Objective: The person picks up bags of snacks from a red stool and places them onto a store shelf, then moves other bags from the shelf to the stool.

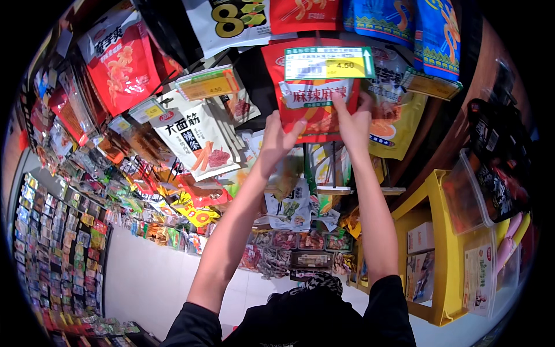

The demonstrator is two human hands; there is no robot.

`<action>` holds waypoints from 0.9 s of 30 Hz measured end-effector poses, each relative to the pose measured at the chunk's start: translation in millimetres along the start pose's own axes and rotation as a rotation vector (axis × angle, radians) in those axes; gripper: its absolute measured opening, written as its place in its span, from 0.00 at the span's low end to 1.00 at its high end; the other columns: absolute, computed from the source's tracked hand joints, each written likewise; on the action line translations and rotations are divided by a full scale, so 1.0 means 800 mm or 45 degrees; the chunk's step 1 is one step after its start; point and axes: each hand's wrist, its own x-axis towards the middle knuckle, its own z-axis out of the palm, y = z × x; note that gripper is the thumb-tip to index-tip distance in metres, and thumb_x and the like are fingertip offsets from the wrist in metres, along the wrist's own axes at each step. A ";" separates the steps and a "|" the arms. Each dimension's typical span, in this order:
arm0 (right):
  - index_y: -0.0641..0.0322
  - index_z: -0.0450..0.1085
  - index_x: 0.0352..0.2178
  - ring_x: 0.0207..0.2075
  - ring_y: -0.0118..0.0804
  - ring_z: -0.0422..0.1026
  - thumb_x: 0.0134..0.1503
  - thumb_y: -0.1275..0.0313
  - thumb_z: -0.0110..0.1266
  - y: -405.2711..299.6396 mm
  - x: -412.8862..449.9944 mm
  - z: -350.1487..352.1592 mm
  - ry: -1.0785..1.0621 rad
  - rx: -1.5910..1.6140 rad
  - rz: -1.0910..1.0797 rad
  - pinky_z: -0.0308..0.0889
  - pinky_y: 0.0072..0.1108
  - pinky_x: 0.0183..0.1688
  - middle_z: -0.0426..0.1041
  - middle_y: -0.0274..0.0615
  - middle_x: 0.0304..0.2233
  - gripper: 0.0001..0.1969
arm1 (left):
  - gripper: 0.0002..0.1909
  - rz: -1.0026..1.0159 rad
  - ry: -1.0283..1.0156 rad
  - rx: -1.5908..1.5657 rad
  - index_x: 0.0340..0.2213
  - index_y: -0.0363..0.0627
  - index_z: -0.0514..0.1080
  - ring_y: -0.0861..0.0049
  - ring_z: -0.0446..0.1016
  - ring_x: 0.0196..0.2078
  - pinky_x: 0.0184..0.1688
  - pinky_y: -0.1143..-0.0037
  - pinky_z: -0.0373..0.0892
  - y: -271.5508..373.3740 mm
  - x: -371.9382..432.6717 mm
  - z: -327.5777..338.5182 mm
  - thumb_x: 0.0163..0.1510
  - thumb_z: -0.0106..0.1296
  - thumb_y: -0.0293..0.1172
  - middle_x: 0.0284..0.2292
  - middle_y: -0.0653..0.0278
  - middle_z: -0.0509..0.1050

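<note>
A red snack bag (pixel 318 117) with a white band of writing hangs on the rack in front of me. A green-edged price tag (pixel 325 63) covers its upper part. My left hand (pixel 279 139) holds the bag's lower left corner, the thumb across its front. On the right side, my right hand (pixel 353 121) grips the same bag, one digit pressed on the front and the rest at its edge, slightly blurred. The fingers behind the bag are hidden. Just right of it hangs a yellow and grey snack bag (pixel 394 126); to the left are white snack bags (pixel 199 134).
Red (pixel 121 65) and blue snack bags (pixel 383 19) hang above and to the left, with tag-ended hooks (pixel 208 82) jutting out. Lower down are trays of packets (pixel 312 240). At right stand a yellow shelf unit (pixel 446 269) and a clear plastic bin (pixel 466 195). Pale floor tiles (pixel 147 277) lie below.
</note>
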 end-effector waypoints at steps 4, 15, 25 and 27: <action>0.74 0.54 0.44 0.44 0.36 0.62 0.51 0.63 0.52 -0.025 -0.029 -0.019 -0.024 0.363 0.140 0.55 0.22 0.48 0.63 0.52 0.42 0.27 | 0.29 -0.133 0.115 0.452 0.43 0.31 0.59 0.69 0.63 0.46 0.49 0.73 0.59 0.026 -0.050 -0.010 0.44 0.56 0.38 0.43 0.51 0.62; 0.67 0.60 0.37 0.46 0.37 0.58 0.52 0.76 0.45 -0.070 -0.235 -0.063 -0.125 0.354 0.170 0.51 0.27 0.51 0.61 0.45 0.40 0.10 | 0.13 -0.637 0.176 -0.216 0.35 0.38 0.64 0.85 0.68 0.29 0.27 0.85 0.64 0.110 -0.278 -0.041 0.46 0.51 0.22 0.32 0.63 0.66; 0.68 0.66 0.29 0.30 0.35 0.69 0.53 0.77 0.44 -0.030 -0.444 -0.061 -1.298 0.369 0.553 0.63 0.20 0.34 0.69 0.43 0.27 0.05 | 0.12 -1.011 0.078 0.034 0.36 0.37 0.66 0.72 0.70 0.28 0.29 0.76 0.65 0.108 -0.498 -0.056 0.49 0.48 0.29 0.29 0.57 0.70; 0.67 0.66 0.29 0.30 0.34 0.70 0.54 0.76 0.41 -0.018 -0.454 -0.057 -1.412 0.342 0.605 0.63 0.21 0.34 0.70 0.43 0.27 0.07 | 0.12 -1.042 0.081 0.014 0.36 0.37 0.66 0.73 0.70 0.30 0.32 0.76 0.66 0.117 -0.528 -0.063 0.51 0.47 0.31 0.30 0.57 0.70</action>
